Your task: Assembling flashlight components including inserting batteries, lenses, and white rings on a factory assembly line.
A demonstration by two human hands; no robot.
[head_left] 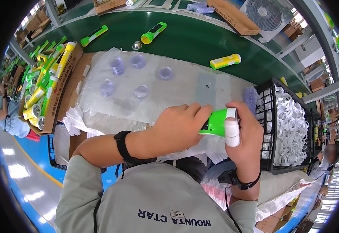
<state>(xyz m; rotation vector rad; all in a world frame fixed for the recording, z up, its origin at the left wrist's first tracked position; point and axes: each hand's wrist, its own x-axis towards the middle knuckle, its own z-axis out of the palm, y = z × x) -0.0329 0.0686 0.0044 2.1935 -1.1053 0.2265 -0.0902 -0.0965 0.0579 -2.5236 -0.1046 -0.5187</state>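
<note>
Both my hands hold a green flashlight (217, 122) above the near side of the work surface. My left hand (183, 125) is wrapped around its body, hiding most of it. Closed about the wide head end is my right hand (248, 134), with white wrapping on one finger; a white rim shows at that end. Beyond my hands, clear round lenses (166, 73) lie singly and in small stacks on the plastic-covered work surface (185, 93). A taller stack of clear lenses (250, 97) stands by the basket at the right.
A black basket (273, 128) full of white rings (288, 124) stands close to my right hand. At the left, a cardboard box (62, 87) holds several yellow and green flashlights. More flashlights (226, 61) and a small reflector (137, 46) lie on the green conveyor belt (189, 39).
</note>
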